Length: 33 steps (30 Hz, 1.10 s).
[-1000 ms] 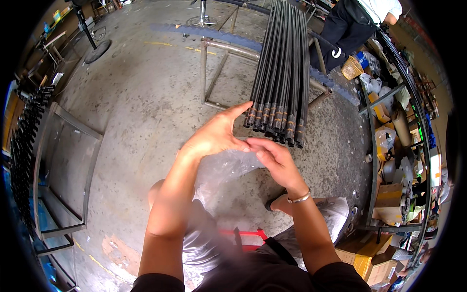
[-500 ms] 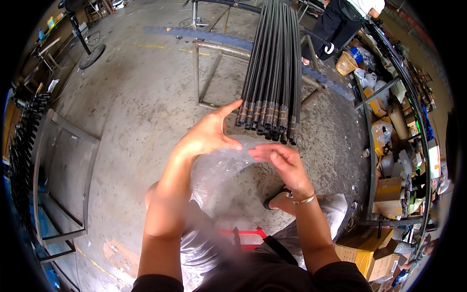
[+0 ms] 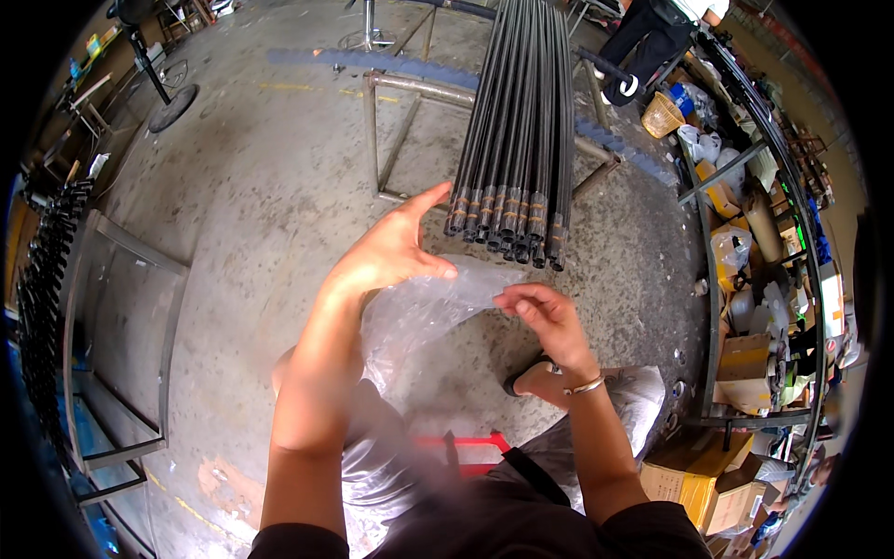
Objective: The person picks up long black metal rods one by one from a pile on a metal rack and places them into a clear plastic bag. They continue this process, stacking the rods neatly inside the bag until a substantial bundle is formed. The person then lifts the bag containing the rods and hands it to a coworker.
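A clear plastic bag (image 3: 419,312) hangs in front of me, beside a bundle of black tubes (image 3: 512,130) whose near ends carry orange-brown bands. My left hand (image 3: 396,247) is open, thumb and index finger spread wide, with the thumb against the top of the plastic. The index fingertip comes close to the tube ends; the other fingers are partly hidden. On the other side, my right hand (image 3: 548,319) is closed, pinching the bag's right edge between thumb and fingers. A bracelet circles the right wrist.
A metal frame stand (image 3: 424,90) supports the tubes. Left stands another metal rack (image 3: 168,373) beside many black parts (image 3: 51,279). Shelving (image 3: 712,307) with bags and boxes lines the right, with cardboard boxes (image 3: 694,480) below. A person (image 3: 643,42) stands at the far right.
My right hand has moved slightly right and down and now pinches the bag's edge, drawing the plastic out flatter. My left hand has shifted slightly left. The person behind has changed stance.
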### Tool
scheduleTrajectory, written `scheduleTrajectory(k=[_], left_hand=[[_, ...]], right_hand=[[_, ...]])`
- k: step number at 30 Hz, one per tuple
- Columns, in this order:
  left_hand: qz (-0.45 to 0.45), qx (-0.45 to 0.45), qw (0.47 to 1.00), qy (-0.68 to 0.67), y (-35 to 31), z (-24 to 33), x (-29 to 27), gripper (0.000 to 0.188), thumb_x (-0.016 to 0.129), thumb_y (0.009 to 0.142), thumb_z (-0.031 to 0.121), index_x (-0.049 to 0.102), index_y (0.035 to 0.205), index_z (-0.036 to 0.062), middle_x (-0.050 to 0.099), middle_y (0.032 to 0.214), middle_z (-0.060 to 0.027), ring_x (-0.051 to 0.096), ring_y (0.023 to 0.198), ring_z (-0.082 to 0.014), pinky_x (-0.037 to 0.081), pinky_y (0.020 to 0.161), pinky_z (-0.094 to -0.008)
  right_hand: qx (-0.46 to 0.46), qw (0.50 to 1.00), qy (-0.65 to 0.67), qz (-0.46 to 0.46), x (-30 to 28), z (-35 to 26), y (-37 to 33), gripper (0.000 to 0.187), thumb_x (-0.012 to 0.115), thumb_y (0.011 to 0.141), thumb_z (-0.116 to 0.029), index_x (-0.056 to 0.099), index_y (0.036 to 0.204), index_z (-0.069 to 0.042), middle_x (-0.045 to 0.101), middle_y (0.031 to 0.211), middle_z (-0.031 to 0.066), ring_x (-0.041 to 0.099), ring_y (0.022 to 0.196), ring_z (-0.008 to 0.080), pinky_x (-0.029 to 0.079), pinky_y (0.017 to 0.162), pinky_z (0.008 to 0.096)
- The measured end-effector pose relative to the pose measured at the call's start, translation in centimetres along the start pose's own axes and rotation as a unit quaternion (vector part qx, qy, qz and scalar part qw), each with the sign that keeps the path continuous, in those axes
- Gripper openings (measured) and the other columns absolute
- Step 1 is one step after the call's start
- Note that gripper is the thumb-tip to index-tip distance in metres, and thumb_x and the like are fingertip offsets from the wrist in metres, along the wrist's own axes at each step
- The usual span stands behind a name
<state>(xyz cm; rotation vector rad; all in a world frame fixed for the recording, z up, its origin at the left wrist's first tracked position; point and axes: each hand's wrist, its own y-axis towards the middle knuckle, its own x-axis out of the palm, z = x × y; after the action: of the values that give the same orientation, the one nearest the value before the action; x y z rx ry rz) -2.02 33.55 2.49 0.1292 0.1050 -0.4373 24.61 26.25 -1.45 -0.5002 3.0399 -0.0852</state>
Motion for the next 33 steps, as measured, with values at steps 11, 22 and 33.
scheduleTrajectory(k=[11,22,33], left_hand=[[0.006,-0.049,0.998,0.027,0.6,-0.2,0.5,0.101,0.081,0.056,-0.004,0.028,0.142,0.0038,0.044,0.138,-0.0087,0.037,0.058,-0.0065,0.043,0.054,-0.0226],[0.001,-0.085,0.981,0.177,0.9,0.8,0.4,0.098,0.08,0.054,-0.002,0.031,0.139,-0.0008,0.049,0.134,-0.0113,0.051,0.059,-0.0095,0.048,0.061,-0.0271],[0.073,-0.098,0.979,0.165,-3.2,7.1,1.4,0.092,0.075,0.059,-0.006,0.033,0.14,0.0038,0.052,0.128,-0.0056,0.044,0.057,-0.0067,0.047,0.059,-0.0244]], right_hand=[[-0.085,0.941,-0.166,-0.282,10.3,0.3,-4.7,0.033,0.066,0.082,-0.021,0.058,0.111,-0.007,0.06,0.108,0.0086,0.061,0.096,0.0219,0.049,0.082,0.0318],[-0.426,0.838,-0.274,-0.201,19.1,0.8,-5.5,0.028,0.061,0.074,-0.013,0.055,0.099,-0.002,0.048,0.095,0.0119,0.049,0.094,0.0262,0.042,0.081,0.0364],[-0.312,0.924,-0.146,-0.166,22.9,1.7,-3.3,0.01,0.05,0.084,-0.01,0.054,0.085,-0.001,0.053,0.09,0.0135,0.055,0.087,0.0274,0.046,0.073,0.0365]])
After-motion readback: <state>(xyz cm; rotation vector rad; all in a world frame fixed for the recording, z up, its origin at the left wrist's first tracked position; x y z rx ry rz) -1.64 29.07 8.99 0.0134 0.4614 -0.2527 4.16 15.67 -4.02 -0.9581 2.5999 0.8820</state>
